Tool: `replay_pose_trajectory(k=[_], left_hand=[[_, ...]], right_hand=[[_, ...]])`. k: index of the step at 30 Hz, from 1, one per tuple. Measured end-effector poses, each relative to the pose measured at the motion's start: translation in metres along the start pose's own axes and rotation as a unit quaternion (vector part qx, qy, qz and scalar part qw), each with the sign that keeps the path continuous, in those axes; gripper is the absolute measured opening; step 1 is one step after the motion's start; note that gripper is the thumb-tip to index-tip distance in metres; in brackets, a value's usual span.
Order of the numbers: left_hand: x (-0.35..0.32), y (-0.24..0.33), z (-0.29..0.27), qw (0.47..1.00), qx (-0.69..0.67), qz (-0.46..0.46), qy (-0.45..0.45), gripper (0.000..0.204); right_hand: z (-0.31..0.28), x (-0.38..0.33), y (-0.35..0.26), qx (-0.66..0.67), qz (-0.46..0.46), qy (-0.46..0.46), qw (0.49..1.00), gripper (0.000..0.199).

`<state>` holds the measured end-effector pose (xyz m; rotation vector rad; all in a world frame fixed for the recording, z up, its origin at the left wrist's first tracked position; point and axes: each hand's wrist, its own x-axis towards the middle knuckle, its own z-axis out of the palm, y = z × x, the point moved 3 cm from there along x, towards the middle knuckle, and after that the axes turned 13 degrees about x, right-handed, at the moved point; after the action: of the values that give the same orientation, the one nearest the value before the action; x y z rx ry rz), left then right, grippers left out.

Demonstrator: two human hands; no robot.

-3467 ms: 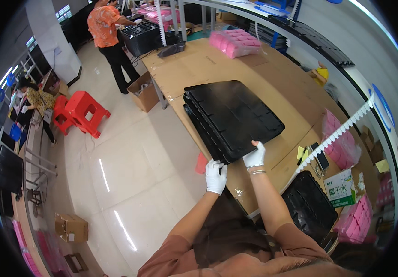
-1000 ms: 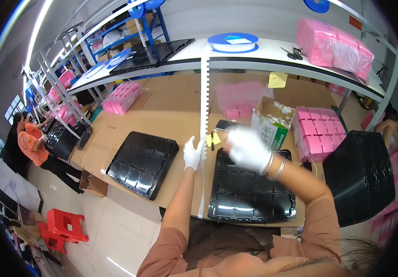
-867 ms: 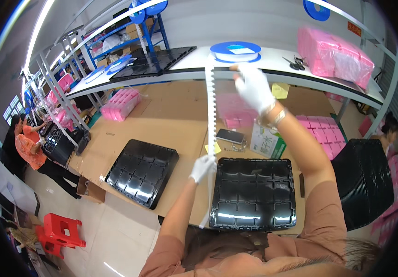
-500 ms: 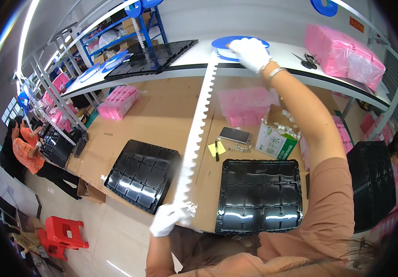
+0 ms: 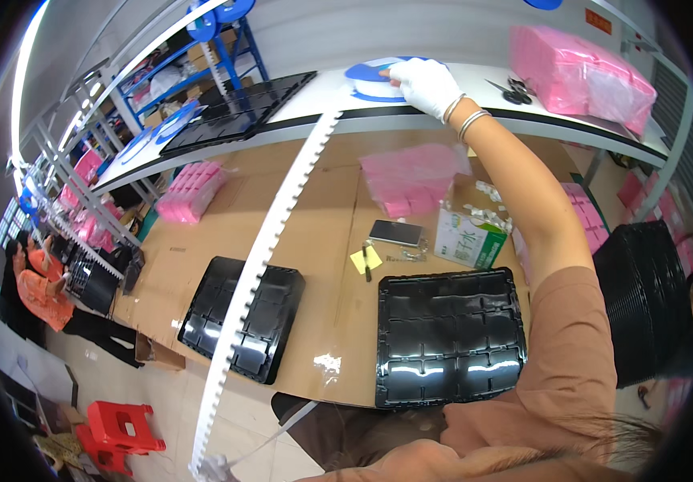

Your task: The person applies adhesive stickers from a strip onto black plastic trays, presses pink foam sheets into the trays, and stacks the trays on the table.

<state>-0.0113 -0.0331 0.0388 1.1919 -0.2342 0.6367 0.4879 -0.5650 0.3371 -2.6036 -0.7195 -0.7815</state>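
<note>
Right white-gloved hand (image 5: 428, 87) reaching onto blue-and-white disc-shaped reel (image 5: 366, 74), left hand (image 5: 218, 470) lying apart below-left, white toothed strip (image 5: 272, 225) slanting between, both grips unclear

The right hand (image 5: 427, 85) wears a white glove (image 5: 436, 91) – thin and close-fitting, with a bare fingertip poking out at the front. Narrow, shiny bracelets (image 5: 472, 122) circle the wrist just past the cuff. The shirt is plain brown – its short sleeve (image 5: 565, 317) loose and unmarked. Darker brown cloth (image 5: 332, 438) (apron or trousers, I can't tell which) shows lower down, and fine strands of dark hair (image 5: 603, 430) hang nearby.
</note>
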Motion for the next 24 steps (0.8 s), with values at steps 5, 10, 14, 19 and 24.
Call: replay_pose_trajectory(k=[5, 10, 14, 19, 24], left_hand=[[-0.004, -0.012, -0.006, 0.975, 0.212, 0.019, 0.060, 0.016], [-0.009, 0.005, 0.042, 0.905, 0.410, -0.003, 0.114, 0.020], [0.063, -0.099, 0.230, 0.911, -0.078, -0.402, -0.043, 0.045], [0.057, -0.172, 0.301, 0.878, -0.205, -0.428, -0.059, 0.030], [0.046, -0.184, 0.320, 0.916, -0.165, -0.359, -0.067, 0.028]], right_hand=[[-0.033, -0.060, 0.043, -0.034, -0.031, 0.229, 0.972, 0.031], [-0.020, -0.185, -0.038, 0.170, -0.024, 0.259, 0.950, 0.029], [0.068, -0.284, -0.114, 0.436, 0.124, -0.052, 0.890, 0.017], [0.134, -0.355, -0.173, 0.635, 0.301, -0.104, 0.704, 0.021], [0.145, -0.367, -0.191, 0.666, 0.346, -0.045, 0.660, 0.019]])
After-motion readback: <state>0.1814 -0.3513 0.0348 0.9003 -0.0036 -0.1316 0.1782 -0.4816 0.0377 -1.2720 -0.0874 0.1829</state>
